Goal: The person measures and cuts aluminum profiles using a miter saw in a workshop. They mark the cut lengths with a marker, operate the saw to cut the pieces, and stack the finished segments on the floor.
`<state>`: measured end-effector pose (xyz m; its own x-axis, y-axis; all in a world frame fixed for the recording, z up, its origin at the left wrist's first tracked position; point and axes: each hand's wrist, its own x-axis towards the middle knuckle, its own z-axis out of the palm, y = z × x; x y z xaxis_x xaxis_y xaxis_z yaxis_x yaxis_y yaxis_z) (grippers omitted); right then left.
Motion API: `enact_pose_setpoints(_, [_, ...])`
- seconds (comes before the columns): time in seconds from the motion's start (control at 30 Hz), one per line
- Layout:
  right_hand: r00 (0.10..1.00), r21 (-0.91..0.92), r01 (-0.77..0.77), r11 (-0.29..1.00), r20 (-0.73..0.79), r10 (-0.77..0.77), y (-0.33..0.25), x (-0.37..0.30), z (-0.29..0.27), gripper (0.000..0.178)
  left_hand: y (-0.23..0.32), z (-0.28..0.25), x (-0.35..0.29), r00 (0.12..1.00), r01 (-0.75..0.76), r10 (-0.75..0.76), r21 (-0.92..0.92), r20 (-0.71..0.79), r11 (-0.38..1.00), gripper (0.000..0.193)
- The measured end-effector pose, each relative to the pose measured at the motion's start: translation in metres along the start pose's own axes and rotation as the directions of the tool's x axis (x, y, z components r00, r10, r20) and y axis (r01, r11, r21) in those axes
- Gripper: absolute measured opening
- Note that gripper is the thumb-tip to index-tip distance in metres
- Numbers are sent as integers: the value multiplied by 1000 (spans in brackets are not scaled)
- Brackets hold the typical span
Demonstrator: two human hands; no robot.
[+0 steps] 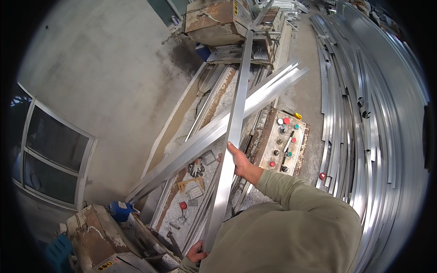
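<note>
A long silver aluminium profile (pixel 236 118) runs from beside my body up toward the far machine. Partway along it, my right hand (pixel 240 161) is wrapped round the profile, with the thumb on its top face. Close to my body, my left hand (pixel 196 251) grips the near end; its fingers are partly hidden. Beneath this piece, several more aluminium profiles (pixel 191 148) lie crosswise over the machine bed. Right of my right hand stands a worn control box (pixel 272 148) with coloured buttons, a marker pen (pixel 288 141) lying on it.
Rusty cutting machine heads stand far ahead (pixel 216 27) and near left (pixel 98 230). Metal chips, a glove (pixel 196 168) and a red-headed tool (pixel 183 205) lie on the bed. Long profiles (pixel 348 104) are stacked at right, beside a red tape measure (pixel 322 176). A wall (pixel 109 91) bounds the left.
</note>
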<state>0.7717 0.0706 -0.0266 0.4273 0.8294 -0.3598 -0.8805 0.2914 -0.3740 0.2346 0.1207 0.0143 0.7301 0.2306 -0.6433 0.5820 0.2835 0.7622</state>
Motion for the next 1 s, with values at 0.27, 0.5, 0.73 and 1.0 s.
enact_pose_setpoints(0.27, [984, 19, 155, 988, -94, -153, -23, -34, -5, 65, -52, 20, -17, 964, -105, 193, 412, -180, 905, 68])
enact_pose_setpoints(0.5, [974, 66, 154, 986, -179, -141, -33, 4, -18, 61, 6, 89, -14, 737, 214, 526, 885, -424, 414, 80])
enact_pose_setpoints(0.73, [998, 11, -34, 999, -59, 34, -41, 40, -43, 55, 58, 84, -16, 557, 347, 610, 825, -564, 446, 77])
enact_pose_setpoints(1.0, [971, -375, -240, 895, -101, 218, -40, 42, -36, 52, 20, 71, -16, 483, 524, 472, 675, -738, 520, 78])
